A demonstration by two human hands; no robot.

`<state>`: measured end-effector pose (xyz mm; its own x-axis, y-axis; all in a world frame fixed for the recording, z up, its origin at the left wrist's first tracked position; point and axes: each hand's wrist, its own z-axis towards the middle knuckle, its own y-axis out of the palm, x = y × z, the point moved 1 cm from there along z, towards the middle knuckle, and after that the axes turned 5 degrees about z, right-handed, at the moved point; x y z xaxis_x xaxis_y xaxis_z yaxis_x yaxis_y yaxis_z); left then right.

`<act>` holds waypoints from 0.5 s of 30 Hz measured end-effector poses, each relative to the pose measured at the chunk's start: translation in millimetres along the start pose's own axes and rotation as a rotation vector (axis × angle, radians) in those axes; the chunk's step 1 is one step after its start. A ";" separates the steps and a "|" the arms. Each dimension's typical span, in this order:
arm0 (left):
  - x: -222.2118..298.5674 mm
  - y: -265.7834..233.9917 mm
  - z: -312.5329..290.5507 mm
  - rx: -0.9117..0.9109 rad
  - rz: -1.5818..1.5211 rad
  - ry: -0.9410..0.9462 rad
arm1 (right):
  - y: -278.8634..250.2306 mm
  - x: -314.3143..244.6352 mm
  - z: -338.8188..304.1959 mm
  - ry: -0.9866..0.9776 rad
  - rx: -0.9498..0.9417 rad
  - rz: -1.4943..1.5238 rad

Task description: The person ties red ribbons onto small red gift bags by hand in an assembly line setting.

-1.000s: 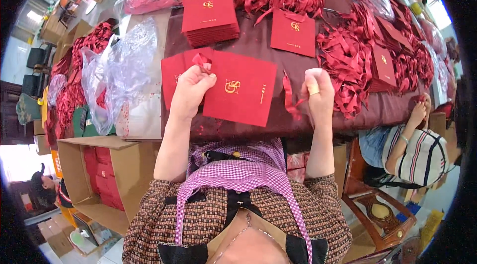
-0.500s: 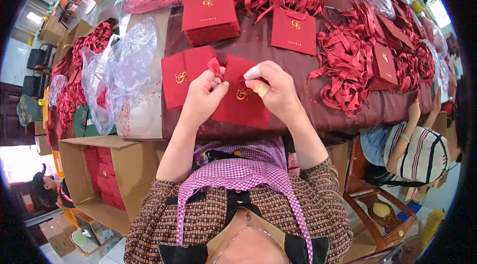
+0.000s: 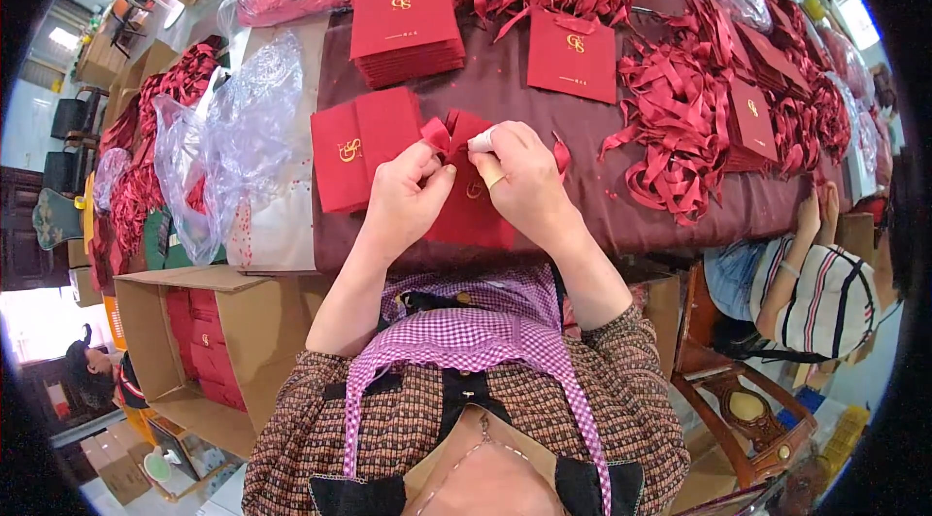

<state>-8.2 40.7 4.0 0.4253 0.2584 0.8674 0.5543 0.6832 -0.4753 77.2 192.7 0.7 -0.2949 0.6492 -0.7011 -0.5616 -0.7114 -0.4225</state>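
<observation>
A flat red paper bag (image 3: 468,228) with a gold emblem lies in front of me at the table's near edge, partly hidden beneath my hands. Over its upper part, my left hand (image 3: 408,194) is closed, pinching a red ribbon (image 3: 436,134). Close beside it, my right hand (image 3: 527,176) is also closed at the ribbon, and a red ribbon end (image 3: 561,156) sticks out past its outer side. White tape wraps the right thumb, and a yellowish band is on a finger. The exact grip between the fingertips is hidden. More flat red bags (image 3: 367,147) lie just left of my hands.
Behind stands a stack of red bags (image 3: 406,26); a single bag (image 3: 573,58) lies right of it. Ribboned bags (image 3: 680,128) heap up at the right. Clear plastic (image 3: 243,128) covers the left side. An open carton (image 3: 248,341) stands lower left; another person (image 3: 815,293) sits at right.
My hands have drawn closer together over the bag, the right one moving left. A ribbon end now shows beyond the right hand.
</observation>
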 end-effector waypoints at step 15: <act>18.0 -8.2 5.0 -0.144 0.044 0.163 | -17.7 -3.6 8.0 0.143 -0.053 0.155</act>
<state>-8.7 43.2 24.3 0.5549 0.1636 0.8157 0.6241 0.5665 -0.5382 82.0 205.1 15.2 -0.2597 0.4892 -0.8326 -0.4753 -0.8153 -0.3307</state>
